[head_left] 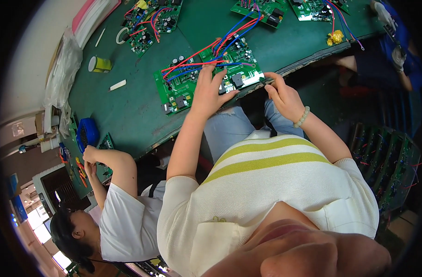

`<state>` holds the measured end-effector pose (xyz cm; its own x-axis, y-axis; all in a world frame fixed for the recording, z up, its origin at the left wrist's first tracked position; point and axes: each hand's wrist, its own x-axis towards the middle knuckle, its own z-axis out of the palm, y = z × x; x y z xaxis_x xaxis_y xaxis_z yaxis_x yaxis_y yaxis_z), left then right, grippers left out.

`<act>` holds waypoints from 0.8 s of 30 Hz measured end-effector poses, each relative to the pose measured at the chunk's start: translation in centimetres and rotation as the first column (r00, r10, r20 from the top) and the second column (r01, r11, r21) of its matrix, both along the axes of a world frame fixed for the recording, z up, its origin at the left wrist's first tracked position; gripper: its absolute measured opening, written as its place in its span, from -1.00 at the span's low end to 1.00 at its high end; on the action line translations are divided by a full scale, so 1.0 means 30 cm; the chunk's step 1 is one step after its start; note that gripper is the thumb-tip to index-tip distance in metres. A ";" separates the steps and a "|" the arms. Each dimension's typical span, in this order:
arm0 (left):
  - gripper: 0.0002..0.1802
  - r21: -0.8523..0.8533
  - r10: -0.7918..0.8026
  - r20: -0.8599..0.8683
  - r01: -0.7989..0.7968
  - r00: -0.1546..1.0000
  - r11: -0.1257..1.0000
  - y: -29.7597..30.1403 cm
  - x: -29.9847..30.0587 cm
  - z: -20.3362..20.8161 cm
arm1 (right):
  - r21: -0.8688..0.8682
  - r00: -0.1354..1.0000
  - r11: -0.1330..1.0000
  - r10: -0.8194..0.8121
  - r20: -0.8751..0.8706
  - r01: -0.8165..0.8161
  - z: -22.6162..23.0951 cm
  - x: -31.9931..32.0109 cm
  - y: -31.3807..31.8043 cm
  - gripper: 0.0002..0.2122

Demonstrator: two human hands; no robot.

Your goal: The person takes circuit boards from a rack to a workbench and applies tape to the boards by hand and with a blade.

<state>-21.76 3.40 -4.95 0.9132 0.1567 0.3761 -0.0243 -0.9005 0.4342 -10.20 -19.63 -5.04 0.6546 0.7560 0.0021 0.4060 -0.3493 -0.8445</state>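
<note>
Right hand (287, 99) at the 4 o'clock corner of the right board (248, 56), with 12 taken as the far edge of the bench (141, 111). From this grip, board toward 10 o'clock and close against the fingertips; near edge sloping from 8 to 2 o'clock. Thumb and forefinger in a narrow pinch around a small dark piece (264, 81); impossible to tell between held and merely touched. At this corner, right hand the nearer.

Left hand (208, 90) over the inner side of the same board, toward 9 o'clock from the right, with fingers loosely spread and thumb apart; no clear grasp visible. Beyond, toward 9 o'clock, the left board (181, 90), close alongside; join hidden beneath fingers and leads.

Right board: flat, green, roughly square, closely set with small parts; a black block (237, 81) by the near edge, and a bright pale patch toward the gripped corner. Across both boards, a loose tangle of red leads (218, 45) and blue leads (238, 63). On the bench toward 9 o'clock, a white strip (117, 85) and a yellow-green tin (100, 64), both well apart from the hands.
</note>
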 end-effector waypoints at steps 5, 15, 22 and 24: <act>-0.42 0.002 0.071 0.196 -0.073 0.978 0.997 -0.103 0.004 -0.033 | -0.051 0.996 0.997 -0.056 -0.074 0.052 0.002 0.019 -0.042 -0.66; -0.32 0.026 0.169 0.191 -0.177 0.967 0.984 0.040 0.043 0.035 | -0.076 0.993 0.997 -0.006 0.122 0.016 -0.009 0.042 -0.043 -0.65; -0.45 -0.150 0.252 0.156 -0.229 0.955 0.962 0.182 0.132 0.059 | -0.082 0.985 0.997 0.012 0.169 0.002 0.017 0.032 -0.019 -0.63; -0.59 -0.211 0.274 0.055 -0.257 0.960 0.943 0.167 0.140 0.063 | -0.089 0.983 0.996 0.007 0.184 0.010 0.016 0.044 -0.015 -0.63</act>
